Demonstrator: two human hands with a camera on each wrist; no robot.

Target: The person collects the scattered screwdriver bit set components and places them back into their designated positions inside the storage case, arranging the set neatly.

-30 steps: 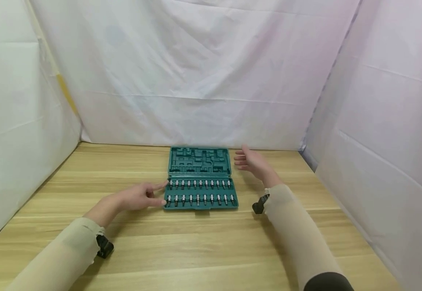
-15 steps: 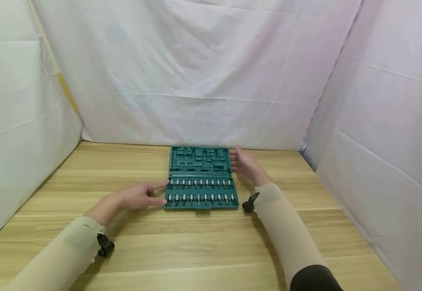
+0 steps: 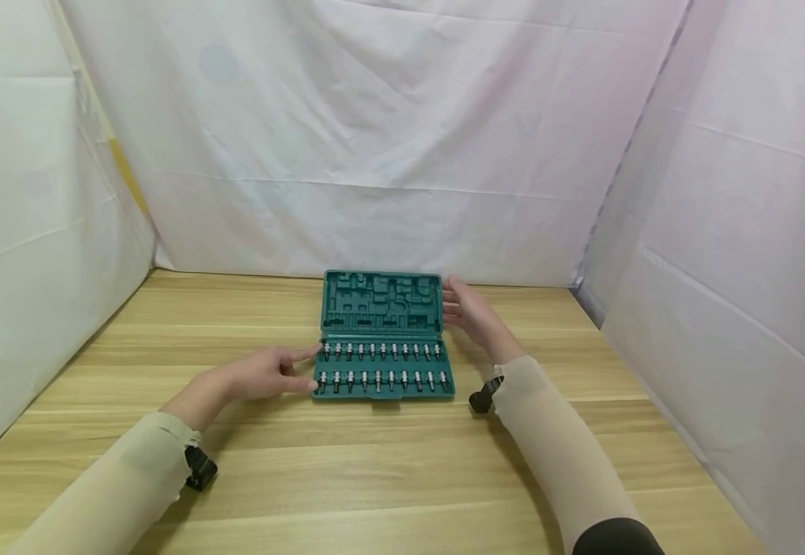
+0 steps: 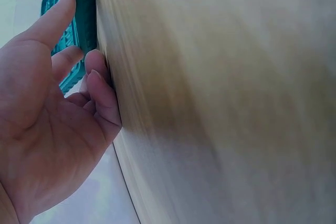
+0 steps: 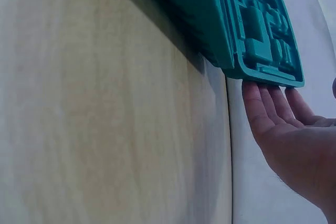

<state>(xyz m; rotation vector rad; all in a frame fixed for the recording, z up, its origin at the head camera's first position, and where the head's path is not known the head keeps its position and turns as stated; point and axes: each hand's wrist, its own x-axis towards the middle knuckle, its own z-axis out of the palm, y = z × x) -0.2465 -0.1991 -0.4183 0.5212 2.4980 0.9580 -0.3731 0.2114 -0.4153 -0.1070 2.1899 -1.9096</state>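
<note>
A green bit socket case (image 3: 383,364) lies unfolded on the table near the back cloth, with two rows of silver bit sockets (image 3: 378,380) in its base. Its moulded lid (image 3: 383,299) is tilted up a little at the back. My left hand (image 3: 264,375) touches the base's left edge with extended thumb and index finger; in the left wrist view its other fingers (image 4: 102,90) are bent close to the tabletop. At the lid's right edge is my right hand (image 3: 477,314). Its fingers (image 5: 255,103) reach straight to the lid's rim in the right wrist view.
The wooden table (image 3: 389,478) runs up to a white cloth (image 3: 375,154) right behind the case. More white cloth hangs on the left (image 3: 21,231) and right (image 3: 735,270). Each sleeve carries a black wrist device, one at the left wrist (image 3: 200,469).
My right hand has moved left to the lid's right edge. The lid has since risen slightly at its back edge. The left hand has kept its place on the base.
</note>
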